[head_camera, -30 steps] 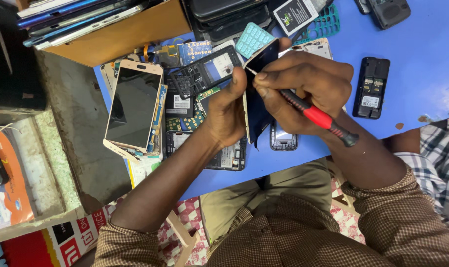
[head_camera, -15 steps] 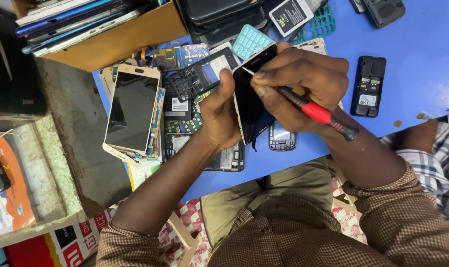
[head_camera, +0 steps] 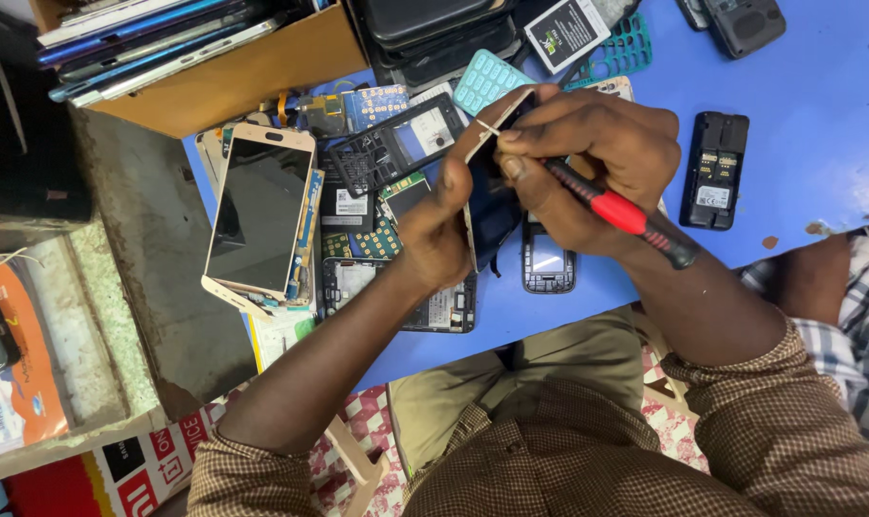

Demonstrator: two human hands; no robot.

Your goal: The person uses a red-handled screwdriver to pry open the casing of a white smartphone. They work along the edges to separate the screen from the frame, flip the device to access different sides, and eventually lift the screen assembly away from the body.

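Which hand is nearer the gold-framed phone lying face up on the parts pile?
Left. The left hand is a short way right of the gold-framed phone; the right hand, holding the red-handled screwdriver, is farther right.

Brown checked shirt sleeves rolled near elbows; khaki trousers; bare forearms.

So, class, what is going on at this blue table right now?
A person seated at a blue table holds a phone on edge in the left hand. The right hand grips a screwdriver with a red and black handle, its tip at the phone's top corner. Around them lie phone parts: a gold-framed phone, a teal keypad, a black phone back and a battery.
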